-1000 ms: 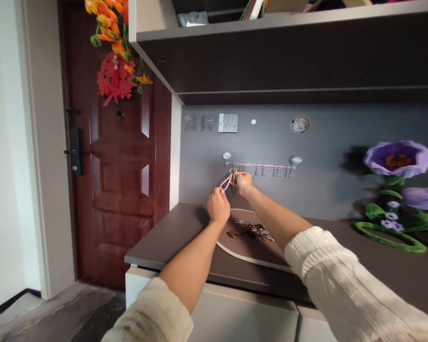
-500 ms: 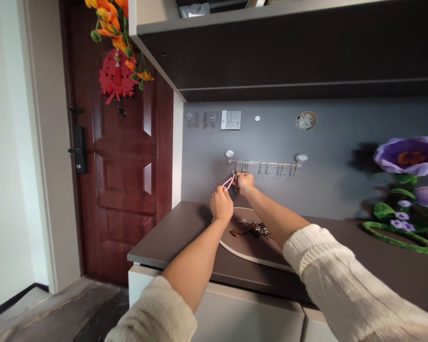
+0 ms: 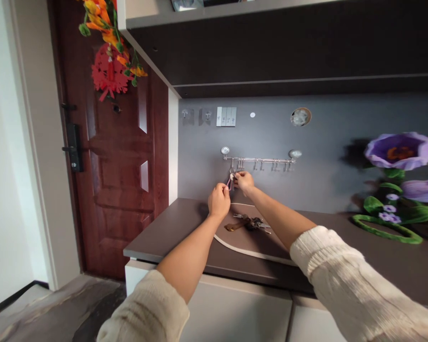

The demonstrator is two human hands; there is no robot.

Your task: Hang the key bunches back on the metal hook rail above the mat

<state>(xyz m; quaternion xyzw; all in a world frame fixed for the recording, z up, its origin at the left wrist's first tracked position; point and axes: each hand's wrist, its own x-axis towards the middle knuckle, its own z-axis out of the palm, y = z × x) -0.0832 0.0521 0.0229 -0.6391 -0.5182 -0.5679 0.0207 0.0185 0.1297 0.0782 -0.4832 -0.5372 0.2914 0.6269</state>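
A metal hook rail (image 3: pixel 267 160) is mounted on the grey back panel. Just below its left end, a key ring with keys (image 3: pixel 231 175) and a pink strap (image 3: pixel 228 183) hangs at the leftmost hook; whether the ring is fully on the hook is too small to tell. My left hand (image 3: pixel 219 202) pinches the pink strap from the lower left. From the right, my right hand (image 3: pixel 244 182) has its fingers closed at the keys. Below both hands, another bunch of keys (image 3: pixel 253 222) with a brown fob (image 3: pixel 233 227) lies on a brown mat (image 3: pixel 242 244).
A dark cabinet (image 3: pixel 271 52) overhangs the counter (image 3: pixel 164 228). Purple artificial flowers (image 3: pixel 401 152) stand at the right. To the left is a dark red door (image 3: pixel 121 199) with orange flowers (image 3: pixel 102 19) hanging before it. Small clear hooks (image 3: pixel 207 115) are on the panel.
The view has shifted slightly. The pink strap now hangs narrower and more upright, and the ring shows beneath the hook. My right hand has moved a little right relative to the rail.
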